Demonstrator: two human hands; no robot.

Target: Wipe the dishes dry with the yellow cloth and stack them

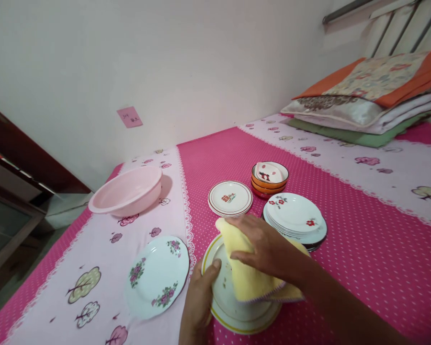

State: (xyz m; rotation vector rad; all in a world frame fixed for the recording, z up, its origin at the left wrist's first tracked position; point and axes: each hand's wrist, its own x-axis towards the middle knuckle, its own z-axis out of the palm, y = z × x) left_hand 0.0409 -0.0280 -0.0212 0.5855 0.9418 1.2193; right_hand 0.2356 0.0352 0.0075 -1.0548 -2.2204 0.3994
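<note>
My left hand (pixel 201 294) grips the left rim of a cream plate with a yellow band (pixel 221 292), its thumb lying on the upper face. Over the plate's right part, my right hand (pixel 260 247) holds a folded yellow cloth (pixel 249 282) against the surface. The cloth hides much of the plate's middle. Just beyond my hands stand a stack of white plates with red flowers (pixel 294 213) and a smaller stack of red-rimmed plates (pixel 230 197). To the left, a white plate with purple flowers (pixel 158 278) lies on the bedspread.
Orange bowls (pixel 269 184) are stacked behind the plates, a small white dish inside the top one. A pink basin (pixel 127 191) sits at the left near the wall. Folded bedding and pillows (pixel 366 103) are piled at the back right on the pink bedspread (pixel 215 153).
</note>
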